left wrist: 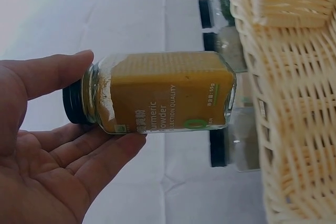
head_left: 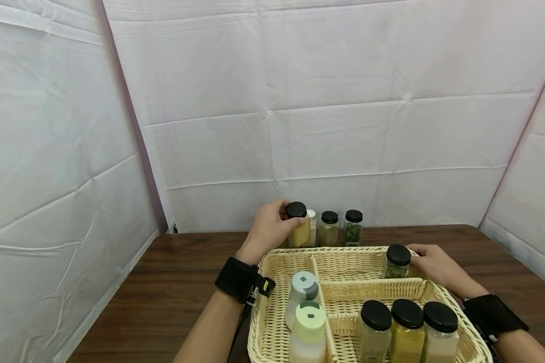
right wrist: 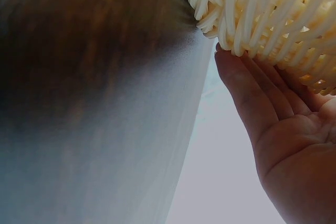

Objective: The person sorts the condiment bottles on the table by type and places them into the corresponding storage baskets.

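Turmeric jar (left wrist: 163,93), black-capped and filled with yellow powder, is gripped by the left hand (head_left: 268,228), thumb and fingers (left wrist: 113,153) curled round its neck and side. It sits at the left end of a row of jars behind the wicker basket (head_left: 340,290), at the back of the wooden counter (head_left: 163,282). Beside it in that row: a white-capped jar (head_left: 312,228), a pale jar (head_left: 329,228) and a green herb jar (head_left: 353,228). Right hand (head_left: 438,267) lies with straight fingers (right wrist: 252,93) flat against the basket's outer right wall, holding nothing. Basket contents: one black-capped jar (head_left: 397,262) in the rear right compartment; three black-capped jars (head_left: 407,330) in the front right compartment; two squeeze bottles (head_left: 305,317) in the left compartment. White sheeting (head_left: 300,101) encloses the counter.
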Demonstrator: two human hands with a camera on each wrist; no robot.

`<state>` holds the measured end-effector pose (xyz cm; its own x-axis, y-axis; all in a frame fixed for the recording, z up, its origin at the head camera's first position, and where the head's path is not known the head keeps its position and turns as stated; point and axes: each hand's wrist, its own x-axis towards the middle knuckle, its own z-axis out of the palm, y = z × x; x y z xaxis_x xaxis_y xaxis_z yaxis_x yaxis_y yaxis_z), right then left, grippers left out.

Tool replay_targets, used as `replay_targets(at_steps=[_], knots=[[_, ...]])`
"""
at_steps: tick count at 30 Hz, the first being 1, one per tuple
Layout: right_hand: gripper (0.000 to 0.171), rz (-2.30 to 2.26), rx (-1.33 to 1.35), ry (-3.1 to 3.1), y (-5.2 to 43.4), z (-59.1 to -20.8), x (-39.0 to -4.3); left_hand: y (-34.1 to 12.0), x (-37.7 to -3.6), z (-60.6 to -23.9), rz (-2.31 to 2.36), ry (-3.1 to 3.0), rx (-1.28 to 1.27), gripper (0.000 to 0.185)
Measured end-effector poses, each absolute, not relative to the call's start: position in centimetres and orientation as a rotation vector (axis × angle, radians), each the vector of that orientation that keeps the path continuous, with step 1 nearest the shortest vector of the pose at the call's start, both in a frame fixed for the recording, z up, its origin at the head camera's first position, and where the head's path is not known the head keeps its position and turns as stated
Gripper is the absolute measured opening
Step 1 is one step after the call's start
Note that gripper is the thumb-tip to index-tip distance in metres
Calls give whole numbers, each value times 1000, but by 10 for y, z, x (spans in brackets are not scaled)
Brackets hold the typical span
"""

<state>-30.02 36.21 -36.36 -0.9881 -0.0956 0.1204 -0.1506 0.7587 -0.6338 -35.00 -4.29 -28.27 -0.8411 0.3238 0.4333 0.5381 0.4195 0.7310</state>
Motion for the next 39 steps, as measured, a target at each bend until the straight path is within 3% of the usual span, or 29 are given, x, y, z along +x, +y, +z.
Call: replay_targets(at_steps=[39], knots=[[56,1084,217,-2851,359,-363,-298,-28,-280,-257,-1330,-2418,-1044,39]])
